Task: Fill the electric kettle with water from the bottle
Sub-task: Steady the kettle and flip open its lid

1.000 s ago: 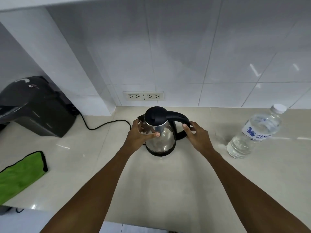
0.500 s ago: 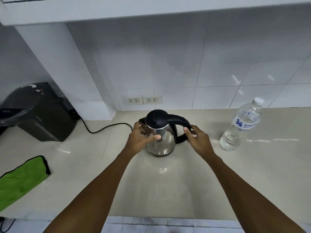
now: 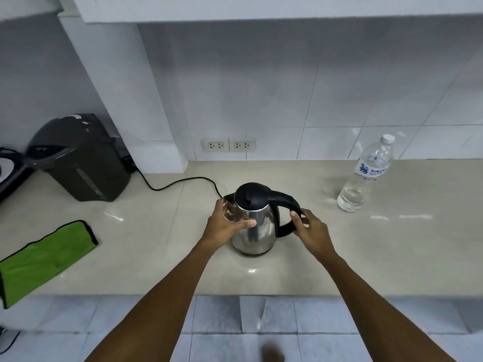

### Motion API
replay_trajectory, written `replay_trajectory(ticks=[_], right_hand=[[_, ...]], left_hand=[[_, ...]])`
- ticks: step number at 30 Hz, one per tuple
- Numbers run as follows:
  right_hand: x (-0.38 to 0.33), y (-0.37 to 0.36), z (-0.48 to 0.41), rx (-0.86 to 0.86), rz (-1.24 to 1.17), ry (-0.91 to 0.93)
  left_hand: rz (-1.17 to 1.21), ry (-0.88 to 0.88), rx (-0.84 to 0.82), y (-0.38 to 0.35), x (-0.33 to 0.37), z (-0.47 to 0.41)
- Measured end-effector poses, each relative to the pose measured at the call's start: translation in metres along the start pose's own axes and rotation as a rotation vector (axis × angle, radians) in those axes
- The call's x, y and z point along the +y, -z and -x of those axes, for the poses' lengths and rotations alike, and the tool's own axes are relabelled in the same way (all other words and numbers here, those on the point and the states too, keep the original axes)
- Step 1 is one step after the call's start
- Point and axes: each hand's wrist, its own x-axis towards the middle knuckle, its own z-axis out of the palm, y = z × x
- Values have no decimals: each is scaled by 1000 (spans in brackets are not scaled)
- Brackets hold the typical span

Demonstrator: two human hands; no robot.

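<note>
A steel electric kettle (image 3: 257,231) with a black lid and black handle stands upright in the middle of the beige counter (image 3: 156,244), lid shut. My left hand (image 3: 224,226) wraps the kettle's left side, thumb across the front. My right hand (image 3: 309,229) holds the black handle on the right. A clear water bottle (image 3: 366,176) with a white cap and blue label stands upright at the back right, apart from both hands, holding some water.
A dark thermo pot (image 3: 78,158) stands at the back left, with a black cord (image 3: 180,182) running along the counter toward the kettle. A green cloth (image 3: 44,257) lies at the front left edge. Two wall sockets (image 3: 228,145) sit behind the kettle.
The view has pulled back and tilted, so the counter's front edge and floor tiles show. Both hands stay on the kettle; the right hand has closed further around the handle.
</note>
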Motion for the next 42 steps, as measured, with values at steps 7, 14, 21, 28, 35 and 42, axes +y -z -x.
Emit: replay_trajectory(ticks=[7,14,21,28,35,42], right_hand=[[8,-5,19,-26,31,-59],[13,-3,19,-46,18,-90],[14,1,17,-109,-48,-203],[-65,-3,10,-22,197,59],[-110,-48,-3,-133,709,300],[-108,-57,-5,-167,771,220]], left_hand=[[-58,17,27,-6,-17,22],[-55,46,55,-18,-25,26],[-58,27,39,-22,-27,22],[-59,16,51,-23,-34,22],[-69,18,81,-25,-31,27],[-72,34,69,-25,-23,30]])
